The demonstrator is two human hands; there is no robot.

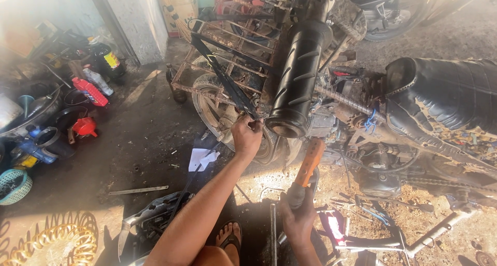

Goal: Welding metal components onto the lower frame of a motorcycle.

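Hands work low beside a stripped motorcycle [414, 141] on a dirty concrete floor [145, 136]. Left hand [246, 136] reaches up to the rear wheel [217, 116], fingers pinched closed on a small part just beside the mouth of the black exhaust [297, 74]; what that part is cannot be told. Right hand [297, 219] is lower and nearer the body, fingers wrapped tight around the dark end of a tool with an orange handle [309, 162], which points up toward the engine. A rusty rack [228, 53] sits over the wheel. Black seat [450, 95] lies to the right. White paper [202, 158] lies on the floor below the left hand, and a sandalled foot [229, 237] shows between the arms.
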